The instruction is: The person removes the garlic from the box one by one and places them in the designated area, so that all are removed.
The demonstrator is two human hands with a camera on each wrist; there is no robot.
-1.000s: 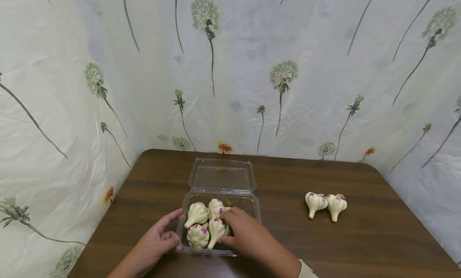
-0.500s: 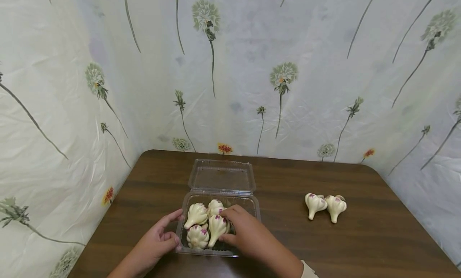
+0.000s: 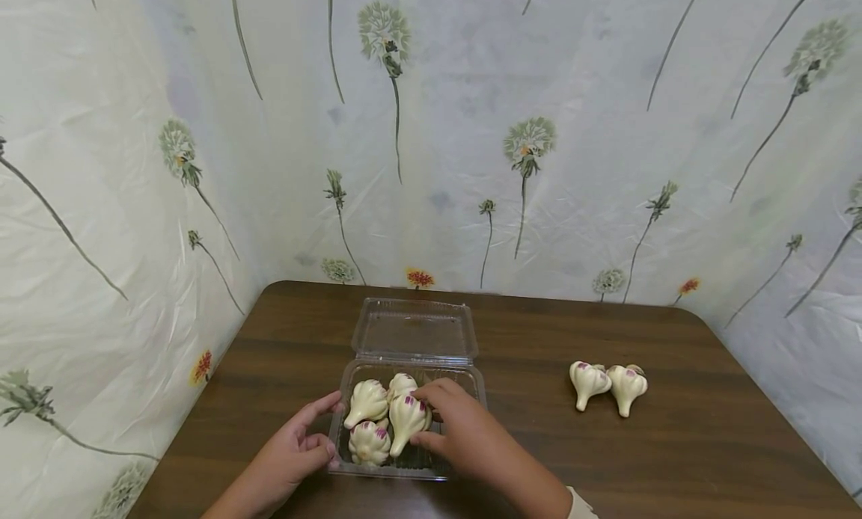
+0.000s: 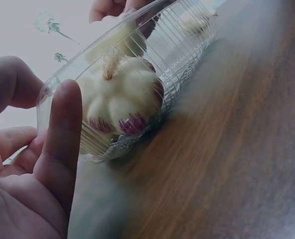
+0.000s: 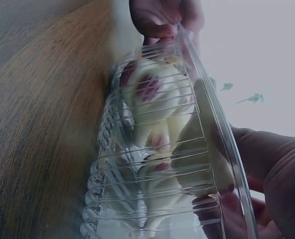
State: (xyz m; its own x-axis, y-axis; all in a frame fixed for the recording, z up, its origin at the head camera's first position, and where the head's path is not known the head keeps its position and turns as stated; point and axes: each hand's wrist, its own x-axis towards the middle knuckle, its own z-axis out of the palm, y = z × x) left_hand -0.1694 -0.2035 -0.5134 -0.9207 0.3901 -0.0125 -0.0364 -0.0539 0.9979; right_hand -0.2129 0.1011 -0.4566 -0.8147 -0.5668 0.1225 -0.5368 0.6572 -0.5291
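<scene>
A clear plastic clamshell container lies with its lid folded back, several garlic bulbs inside its base. My left hand holds the container's left wall near the front corner; in the left wrist view its thumb lies against the outside. My right hand reaches over the right side and grips a garlic bulb between thumb and fingers, its stem toward the front. Beside it are a bulb at the front left, another at the back left and one behind. The right wrist view shows bulbs blurred through the ribbed wall.
Two more garlic bulbs, one on the left and one on the right, lie side by side on the brown wooden table. The open lid extends behind the base. A flower-printed curtain surrounds the back and sides.
The bulb in my right hand has risen a little and shifted slightly away from the container's front edge. My left hand stays at the container's left wall.
</scene>
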